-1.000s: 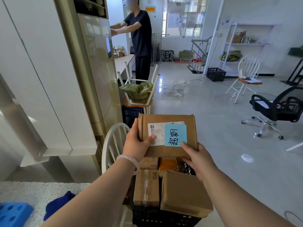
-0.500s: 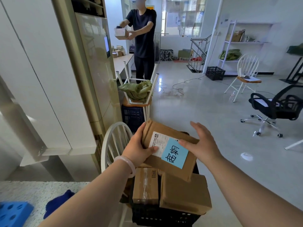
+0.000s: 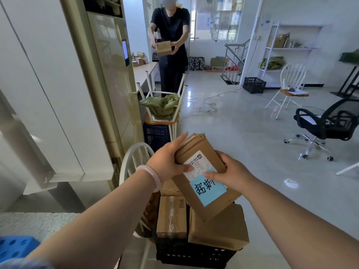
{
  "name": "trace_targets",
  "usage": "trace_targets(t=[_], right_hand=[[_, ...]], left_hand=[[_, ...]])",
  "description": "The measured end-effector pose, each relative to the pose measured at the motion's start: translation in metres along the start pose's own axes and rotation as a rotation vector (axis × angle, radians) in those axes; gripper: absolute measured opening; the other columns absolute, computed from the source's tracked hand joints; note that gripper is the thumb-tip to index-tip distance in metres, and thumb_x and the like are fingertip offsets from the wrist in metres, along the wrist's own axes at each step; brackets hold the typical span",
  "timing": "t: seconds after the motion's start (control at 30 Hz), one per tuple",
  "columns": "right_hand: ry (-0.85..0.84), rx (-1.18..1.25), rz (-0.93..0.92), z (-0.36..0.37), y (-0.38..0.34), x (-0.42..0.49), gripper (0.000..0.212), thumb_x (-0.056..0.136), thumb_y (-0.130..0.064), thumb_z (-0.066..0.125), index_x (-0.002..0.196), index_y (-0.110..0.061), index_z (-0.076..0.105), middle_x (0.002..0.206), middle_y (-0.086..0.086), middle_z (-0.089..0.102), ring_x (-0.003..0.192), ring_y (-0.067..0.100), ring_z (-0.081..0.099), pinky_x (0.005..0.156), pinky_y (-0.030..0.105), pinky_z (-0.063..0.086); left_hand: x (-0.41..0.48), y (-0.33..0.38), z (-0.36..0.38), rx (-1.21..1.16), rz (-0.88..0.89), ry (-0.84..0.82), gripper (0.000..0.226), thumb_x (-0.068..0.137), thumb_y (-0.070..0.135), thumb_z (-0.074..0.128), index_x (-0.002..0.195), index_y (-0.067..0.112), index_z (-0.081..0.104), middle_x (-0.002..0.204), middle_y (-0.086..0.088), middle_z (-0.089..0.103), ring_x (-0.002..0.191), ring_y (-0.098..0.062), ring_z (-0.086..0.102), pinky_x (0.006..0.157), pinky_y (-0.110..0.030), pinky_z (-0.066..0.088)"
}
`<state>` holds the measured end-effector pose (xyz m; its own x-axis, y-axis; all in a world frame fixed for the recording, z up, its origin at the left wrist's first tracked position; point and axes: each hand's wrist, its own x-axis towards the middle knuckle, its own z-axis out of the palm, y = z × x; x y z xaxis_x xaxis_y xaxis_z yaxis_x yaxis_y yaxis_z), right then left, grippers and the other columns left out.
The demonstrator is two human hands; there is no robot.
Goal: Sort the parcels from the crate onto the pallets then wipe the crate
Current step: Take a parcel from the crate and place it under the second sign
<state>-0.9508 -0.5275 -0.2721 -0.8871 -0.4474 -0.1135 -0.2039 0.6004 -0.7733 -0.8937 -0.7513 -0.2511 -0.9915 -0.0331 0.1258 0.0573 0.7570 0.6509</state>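
Since label point(image 3: 208, 189) faced up, probably for sorting, left hand point(image 3: 167, 166) and right hand point(image 3: 231, 173) both had grip holding tilted parcel point(image 3: 194, 150) over crate point(image 3: 194, 255).

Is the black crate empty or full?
Full: brown parcels fill the crate, under the labelled parcel held by left hand and right hand.
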Motion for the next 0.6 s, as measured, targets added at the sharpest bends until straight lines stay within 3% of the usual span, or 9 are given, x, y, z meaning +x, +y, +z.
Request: trace_targets(t=[0.1,0.2,0.3,0.43,0.5,0.6], right_hand=[[0.093,0.143,0.026,0.000,-0.001,-0.001,0.063,0.083,-0.037,0.077,0.137,-0.038,0.046,0.103,-0.021,0.062,0.089,0.002,0.063,0.065,0.023,0.054],[0.171,0.234,0.051,0.000,-0.003,0.001,0.051,0.085,-0.040,0.074,0.130,-0.036,0.050,0.112,-0.012,0.066,0.085,0.003,0.060,0.060,0.019,0.049],[0.200,0.294,0.058,0.005,-0.007,0.003,0.047,0.085,-0.042,0.073,0.126,-0.034,0.052,0.121,-0.008,0.066,0.089,0.006,0.062,0.059,0.020,0.049],[0.200,0.231,0.064,0.014,-0.011,0.007,0.062,0.086,-0.046,0.071,0.141,-0.032,0.045,0.128,-0.006,0.064,0.090,0.007,0.061,0.059,0.019,0.047],[0.181,0.211,0.057,0.021,-0.014,0.008,0.075,0.086,-0.046,0.071,0.148,-0.035,0.032,0.135,-0.006,0.059,0.096,0.010,0.061,0.062,0.020,0.051],[0.128,0.104,-0.007,0.037,-0.017,0.010,0.113,0.081,-0.041,0.077,0.152,-0.048,-0.011,0.153,-0.005,0.034,0.119,0.016,0.054,0.080,0.029,0.056]], left_hand=[[-0.001,-0.003,0.004,-0.027,0.021,0.206,0.109,0.076,0.040,0.082,0.155,0.043,0.007,0.161,0.002,0.021,0.145,-0.022,0.026,0.116,-0.045,0.032],[-0.011,-0.009,0.023,-0.080,0.019,0.182,0.121,0.068,0.052,0.081,0.148,0.057,-0.009,0.165,0.001,-0.012,0.152,-0.023,0.003,0.119,-0.051,0.025],[-0.022,-0.012,0.045,-0.159,0.016,0.090,0.125,0.069,0.045,0.085,0.138,0.062,-0.017,0.163,0.000,-0.022,0.145,-0.009,-0.017,0.119,-0.039,0.011],[-0.026,-0.016,0.053,-0.163,-0.003,0.094,0.132,0.067,0.036,0.089,0.139,0.062,-0.018,0.162,0.003,-0.023,0.148,-0.019,-0.024,0.121,-0.045,0.011],[-0.027,-0.021,0.047,-0.124,-0.007,0.096,0.133,0.067,0.034,0.089,0.139,0.064,-0.019,0.162,0.002,-0.022,0.149,-0.021,-0.023,0.123,-0.048,0.011],[-0.030,-0.031,0.034,-0.104,-0.011,0.157,0.134,0.064,0.038,0.090,0.139,0.068,-0.017,0.163,0.001,-0.016,0.151,-0.025,-0.015,0.121,-0.056,0.017]])
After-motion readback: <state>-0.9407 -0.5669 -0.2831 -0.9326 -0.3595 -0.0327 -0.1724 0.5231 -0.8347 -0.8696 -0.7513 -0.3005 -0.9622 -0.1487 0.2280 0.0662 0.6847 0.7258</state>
